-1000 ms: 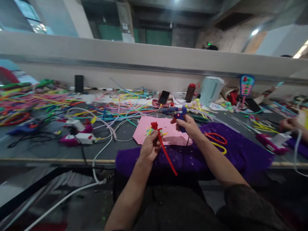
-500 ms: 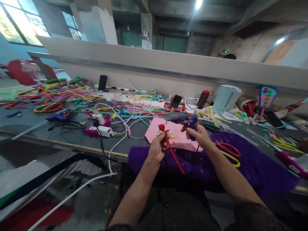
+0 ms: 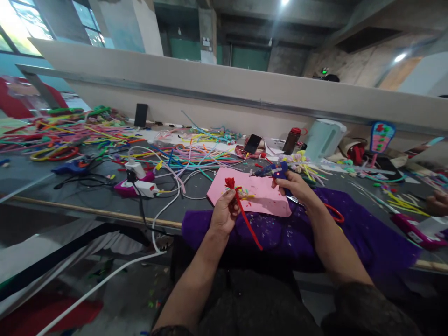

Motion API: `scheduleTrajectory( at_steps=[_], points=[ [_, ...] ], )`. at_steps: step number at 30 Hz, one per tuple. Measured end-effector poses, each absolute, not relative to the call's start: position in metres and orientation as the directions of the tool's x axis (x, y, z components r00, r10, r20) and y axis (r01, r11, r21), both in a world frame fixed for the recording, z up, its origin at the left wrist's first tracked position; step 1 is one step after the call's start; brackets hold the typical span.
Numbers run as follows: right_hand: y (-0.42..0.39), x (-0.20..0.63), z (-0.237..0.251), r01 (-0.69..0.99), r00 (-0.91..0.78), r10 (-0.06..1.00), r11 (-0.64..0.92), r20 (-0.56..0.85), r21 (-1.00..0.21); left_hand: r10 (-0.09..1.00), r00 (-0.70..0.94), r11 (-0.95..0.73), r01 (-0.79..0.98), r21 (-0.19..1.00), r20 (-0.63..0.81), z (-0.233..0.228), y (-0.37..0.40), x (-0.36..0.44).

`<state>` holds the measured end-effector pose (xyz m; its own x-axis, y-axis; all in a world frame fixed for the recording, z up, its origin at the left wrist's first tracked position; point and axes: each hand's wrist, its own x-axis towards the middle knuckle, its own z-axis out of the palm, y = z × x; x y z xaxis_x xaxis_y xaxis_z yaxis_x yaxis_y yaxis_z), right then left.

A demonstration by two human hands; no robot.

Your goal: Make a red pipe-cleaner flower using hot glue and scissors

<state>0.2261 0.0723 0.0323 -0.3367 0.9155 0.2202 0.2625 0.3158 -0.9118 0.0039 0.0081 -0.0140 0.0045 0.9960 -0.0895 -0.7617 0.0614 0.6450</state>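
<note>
L grip [image 3: 223,215] holds red flower [image 3: 235,195] | R grip [image 3: 294,185] glue gun [image 3: 271,171] | pink sheet [image 3: 261,196] under

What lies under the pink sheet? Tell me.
The pink sheet rests partly on the grey table, with its near edge over the purple cloth. Small coloured scraps lie on top. Anything beneath the sheet is covered.

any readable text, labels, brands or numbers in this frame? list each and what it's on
None can be read.
Paddle-shaped sign by the wall: coloured marks, too blurred to read.
Notice on the far pillar: too small to read.
Blue glue gun in the right hand: red light on, no legible marking.
Red pipe-cleaner flower in the left hand: no text.
</note>
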Motion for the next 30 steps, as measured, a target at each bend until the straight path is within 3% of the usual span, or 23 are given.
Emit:
scheduleTrajectory(
  at_steps=[9,14,18,21,25,30],
  points=[
    [0.066,0.225,0.04,0.046,-0.349,0.904,0.281,0.248,-0.959,0.997,-0.047,0.005,-0.732,0.682,-0.058,-0.011,0.005,0.003],
    [0.067,0.224,0.037,0.092,-0.378,0.9,0.267,0.214,-0.959,0.992,-0.12,-0.058,-0.729,0.682,-0.044,-0.011,0.005,0.003],
    [0.071,0.22,0.031,0.31,-0.364,0.918,0.278,0.156,-0.909,0.994,-0.11,-0.075,-0.726,0.684,-0.007,-0.012,0.006,0.003],
    [0.071,0.216,0.03,0.375,-0.402,0.908,0.283,0.121,-0.883,0.994,-0.106,-0.072,-0.721,0.689,-0.007,-0.014,0.006,0.002],
    [0.069,0.213,0.033,0.353,-0.416,0.903,0.272,0.111,-0.895,0.994,-0.109,-0.068,-0.729,0.681,-0.018,-0.016,0.008,0.001],
    [0.069,0.214,0.034,0.176,-0.409,0.903,0.22,0.132,-0.959,0.993,-0.113,-0.064,-0.725,0.686,-0.027,-0.016,0.009,0.001]
  ],
)
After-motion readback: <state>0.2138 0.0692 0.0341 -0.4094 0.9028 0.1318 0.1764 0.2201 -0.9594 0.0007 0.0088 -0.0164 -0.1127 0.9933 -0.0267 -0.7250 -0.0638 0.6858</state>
